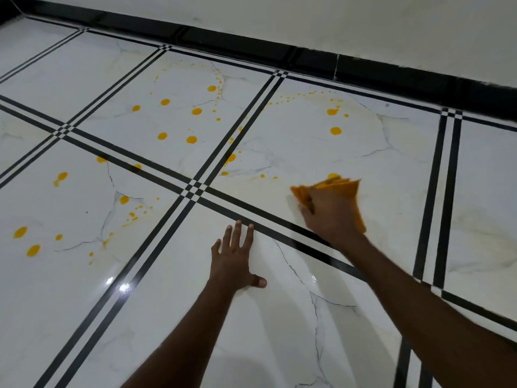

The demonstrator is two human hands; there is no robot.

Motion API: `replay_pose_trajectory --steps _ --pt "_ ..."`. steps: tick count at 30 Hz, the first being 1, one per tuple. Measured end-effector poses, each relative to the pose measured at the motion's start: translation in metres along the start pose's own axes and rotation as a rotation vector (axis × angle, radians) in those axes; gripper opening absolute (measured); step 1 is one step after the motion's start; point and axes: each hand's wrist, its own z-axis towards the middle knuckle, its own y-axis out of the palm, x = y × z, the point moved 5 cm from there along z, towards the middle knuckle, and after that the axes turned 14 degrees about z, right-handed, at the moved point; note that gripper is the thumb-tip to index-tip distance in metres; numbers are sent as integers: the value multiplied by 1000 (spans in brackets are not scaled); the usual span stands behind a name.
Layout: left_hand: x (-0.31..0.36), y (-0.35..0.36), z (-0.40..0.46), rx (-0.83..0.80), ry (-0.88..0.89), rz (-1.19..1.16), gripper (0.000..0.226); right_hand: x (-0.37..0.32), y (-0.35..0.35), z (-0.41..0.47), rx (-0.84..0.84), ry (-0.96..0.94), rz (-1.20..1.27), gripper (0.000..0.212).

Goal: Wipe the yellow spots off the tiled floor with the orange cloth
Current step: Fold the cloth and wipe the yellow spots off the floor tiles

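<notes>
We press our left hand [236, 259] flat on the tiled floor [279, 317], fingers spread and straight, thumb out to the right, on the near tile just short of a black stripe [268, 217]. Our right hand [331, 212] reaches further out and to the right, across that stripe, and lies on top of the orange cloth [340, 187], bunching it against the floor. The hand and cloth are blurred, so the fingers seem to curl around the bunched fabric, though we cannot be sure how tightly. The cloth sticks out on the far side and the right side of the hand, and its far edge touches one yellow spot [333, 175].

Many more yellow spots lie on the tiles to the left and further away: a cluster of round drops [196, 111] on the far middle tile, two larger drops [335, 131] on the tile beyond the cloth, and scattered blobs [33, 250] on the near left tile. Faint yellowish smears show around the cloth. A black baseboard [279, 56] runs along the far edge of the floor under a pale wall [363, 21].
</notes>
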Motion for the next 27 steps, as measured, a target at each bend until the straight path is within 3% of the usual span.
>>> replay_pose_trajectory --steps 3,5,8,11,14,16,17,19,24,27 --pt "0 2 3 -11 4 11 140 17 71 -8 -207 -107 -159 55" --pt "-1 3 3 -7 7 18 140 47 82 4 -260 -71 -250 65" --pt "-3 4 3 0 4 15 140 95 61 4 -89 177 -235 67" --pt "1 -8 5 -13 6 24 137 89 55 -37 61 372 -270 72" --pt "0 -27 23 43 -6 40 135 52 85 -31 -64 154 -227 74" --pt "-5 -31 37 15 -8 63 142 35 101 10 -149 -71 -238 74" --pt "-9 -30 43 -13 -7 64 145 36 103 31 -178 -94 -243 74" --pt "-17 -26 48 -37 -15 57 149 56 99 57 -176 -11 -247 72" --pt "-15 -27 43 -39 -33 77 148 138 43 7 92 387 -208 69" --pt "-10 -33 47 -46 -35 152 147 131 40 28 153 598 -198 71"
